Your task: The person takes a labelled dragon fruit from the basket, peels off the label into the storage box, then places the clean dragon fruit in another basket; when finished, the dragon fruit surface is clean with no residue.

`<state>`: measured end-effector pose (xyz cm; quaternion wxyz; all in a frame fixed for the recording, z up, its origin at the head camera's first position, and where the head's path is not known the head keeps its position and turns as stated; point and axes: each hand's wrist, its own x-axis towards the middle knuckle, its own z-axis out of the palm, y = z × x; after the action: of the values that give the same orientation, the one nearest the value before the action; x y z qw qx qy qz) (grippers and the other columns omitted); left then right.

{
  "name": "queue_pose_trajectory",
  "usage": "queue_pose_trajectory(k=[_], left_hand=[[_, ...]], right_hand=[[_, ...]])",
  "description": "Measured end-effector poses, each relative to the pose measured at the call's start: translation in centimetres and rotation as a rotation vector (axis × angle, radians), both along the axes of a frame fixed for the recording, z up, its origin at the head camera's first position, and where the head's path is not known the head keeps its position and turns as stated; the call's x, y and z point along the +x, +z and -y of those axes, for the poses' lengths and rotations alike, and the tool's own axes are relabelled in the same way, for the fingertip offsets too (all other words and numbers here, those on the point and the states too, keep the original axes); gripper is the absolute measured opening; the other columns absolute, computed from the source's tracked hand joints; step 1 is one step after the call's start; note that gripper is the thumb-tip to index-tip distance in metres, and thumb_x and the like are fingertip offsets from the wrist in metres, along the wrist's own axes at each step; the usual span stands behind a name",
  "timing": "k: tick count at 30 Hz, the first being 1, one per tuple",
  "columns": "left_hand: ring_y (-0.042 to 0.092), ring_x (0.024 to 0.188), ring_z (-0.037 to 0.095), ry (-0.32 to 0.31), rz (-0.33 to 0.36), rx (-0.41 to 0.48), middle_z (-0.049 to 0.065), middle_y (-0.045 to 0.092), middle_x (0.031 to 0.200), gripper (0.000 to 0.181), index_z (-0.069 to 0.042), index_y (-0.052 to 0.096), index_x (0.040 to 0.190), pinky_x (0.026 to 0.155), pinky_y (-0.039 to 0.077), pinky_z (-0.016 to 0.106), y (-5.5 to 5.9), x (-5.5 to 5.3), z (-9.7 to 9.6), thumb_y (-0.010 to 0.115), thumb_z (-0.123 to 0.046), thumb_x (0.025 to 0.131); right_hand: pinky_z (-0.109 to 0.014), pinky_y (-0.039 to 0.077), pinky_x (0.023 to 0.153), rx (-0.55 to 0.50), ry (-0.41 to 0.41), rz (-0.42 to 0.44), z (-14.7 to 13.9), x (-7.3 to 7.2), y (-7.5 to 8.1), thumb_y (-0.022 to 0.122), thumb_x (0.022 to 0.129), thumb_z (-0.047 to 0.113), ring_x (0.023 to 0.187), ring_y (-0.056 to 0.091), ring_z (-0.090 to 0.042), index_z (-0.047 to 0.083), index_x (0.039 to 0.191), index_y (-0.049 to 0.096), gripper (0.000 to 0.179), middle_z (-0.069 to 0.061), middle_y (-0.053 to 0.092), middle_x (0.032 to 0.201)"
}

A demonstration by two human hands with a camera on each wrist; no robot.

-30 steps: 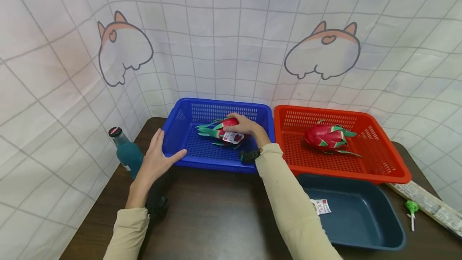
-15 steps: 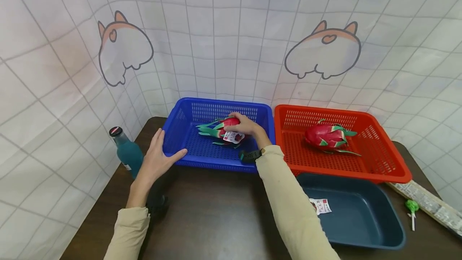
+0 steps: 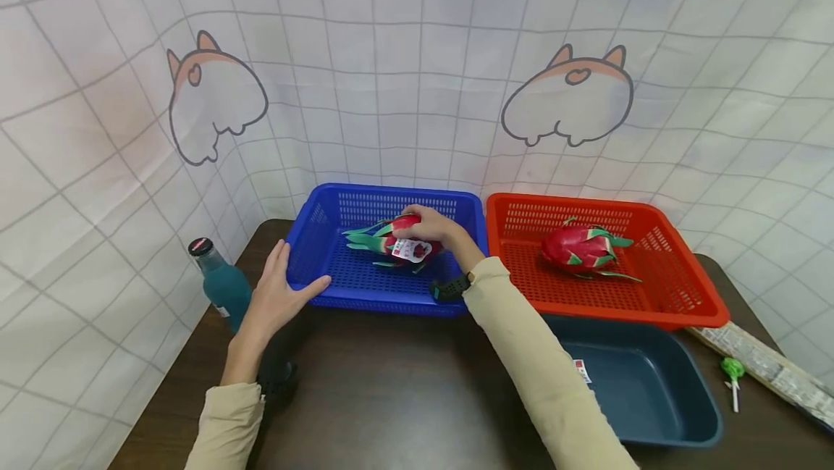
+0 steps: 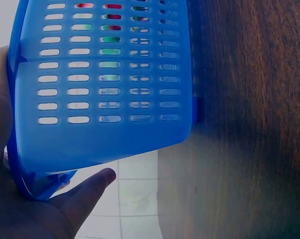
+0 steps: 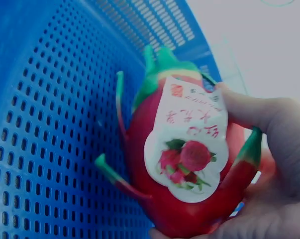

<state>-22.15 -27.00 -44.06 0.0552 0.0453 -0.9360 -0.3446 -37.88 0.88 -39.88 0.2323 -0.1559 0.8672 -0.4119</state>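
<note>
In the head view a red dragon fruit [image 3: 406, 222] with green leaf tips lies in the blue basket [image 3: 365, 280]. My right hand [image 3: 435, 228] grips it from the right side, thumb and fingers curled round it. A white label [image 5: 189, 142] with a fruit picture and red writing lies on its upper side in the right wrist view. At the basket's left rim rests my left hand [image 3: 276, 295], its fingers straight and its thumb spread away. The left wrist view shows this hand beside the slotted blue end wall [image 4: 95, 134].
A red basket [image 3: 515, 267] to the right holds another dragon fruit [image 3: 576, 247]. In front stands a dark blue tray [image 3: 651, 397] with a label [image 3: 582, 371], partly behind the sleeve. A teal bottle [image 3: 226, 289] stands left; a green lollipop [image 3: 733, 368] lies right beside a newsprint-patterned strip [image 3: 769, 365].
The head view has shifted a little. The right hand keeps its grip on the dragon fruit and the left hand stays at the basket rim. The sleeve covers more of the tray's label.
</note>
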Motion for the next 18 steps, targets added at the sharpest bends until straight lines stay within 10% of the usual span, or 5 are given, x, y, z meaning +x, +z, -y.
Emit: queue_pose_trajectory(k=[8,18], left_hand=[[0.015,0.147,0.047,0.003,-0.007,-0.004,0.018,0.003,0.164,0.111,-0.005,0.006,0.156,0.107,0.024,0.072,0.0,0.0,0.0,0.064,-0.063,0.082],[0.015,0.147,0.047,0.003,0.003,-0.007,0.017,0.002,0.164,0.111,-0.006,0.006,0.156,0.107,0.025,0.071,0.0,-0.1,-0.1,0.063,-0.064,0.081]], right_hand=[[-0.038,0.059,0.073,-0.157,-0.066,0.071,0.3,2.8,4.3,0.068,0.088,0.037,0.104,0.057,-0.028,0.024,0.142,0.041,0.062,-0.012,0.045,0.140],[-0.037,0.059,0.080,-0.260,0.057,-0.034,-3.5,11.1,10.5,0.066,0.090,0.031,0.121,0.050,-0.030,0.025,0.141,0.040,0.058,-0.011,0.049,0.134]])
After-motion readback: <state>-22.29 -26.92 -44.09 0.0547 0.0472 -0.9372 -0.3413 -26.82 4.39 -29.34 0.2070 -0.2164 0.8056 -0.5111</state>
